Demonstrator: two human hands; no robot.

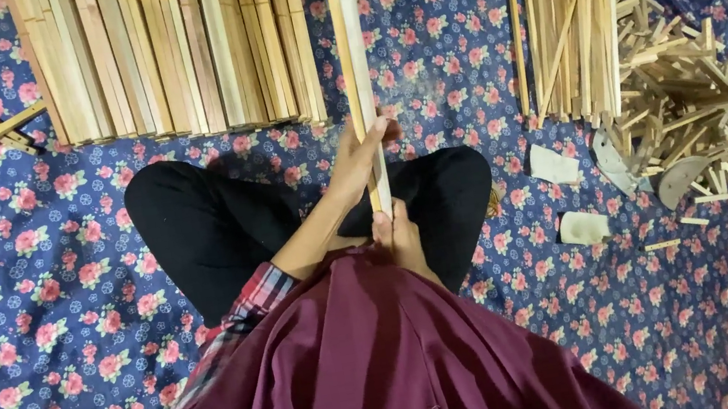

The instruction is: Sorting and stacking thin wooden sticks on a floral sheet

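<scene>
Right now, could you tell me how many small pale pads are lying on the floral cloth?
2. One pale pad lies just below the bundle of thin sticks; the other pale pad lies lower, beside the person's knee. More may be hidden under the scrap pile.

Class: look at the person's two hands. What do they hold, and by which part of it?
Both hold one long wooden strip at its near end: left hand higher, right hand lowest.

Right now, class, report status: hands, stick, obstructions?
Left hand grips wooden slat midway. Right hand holds its near end. Slat stack beyond, apart.
</scene>
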